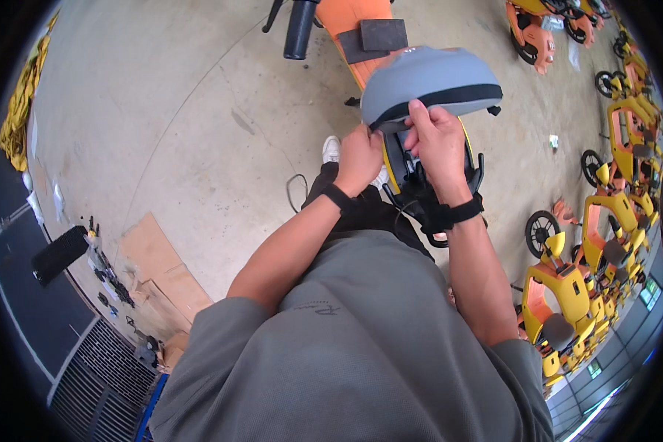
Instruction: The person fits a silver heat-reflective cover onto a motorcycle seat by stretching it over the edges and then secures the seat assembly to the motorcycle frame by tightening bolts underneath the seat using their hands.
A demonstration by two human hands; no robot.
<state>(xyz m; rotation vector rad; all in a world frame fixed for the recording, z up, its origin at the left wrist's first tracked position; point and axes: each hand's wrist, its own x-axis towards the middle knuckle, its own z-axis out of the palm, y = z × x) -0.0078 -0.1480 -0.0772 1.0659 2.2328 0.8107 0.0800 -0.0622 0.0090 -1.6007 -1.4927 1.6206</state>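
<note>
Left hand [361, 158] — pinching rounded grey piece [427, 74] | right hand [438, 144] — on its black band [460, 94] | yellow scooters [572, 289] rightward

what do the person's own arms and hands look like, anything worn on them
The left hand and right hand are both bare, without gloves. A black band-like strap circles the left wrist, and another black strap, looking bulkier, circles the right. The arms are bare down from the loose short sleeves of a plain-coloured dark grey cloth shirt.
</note>
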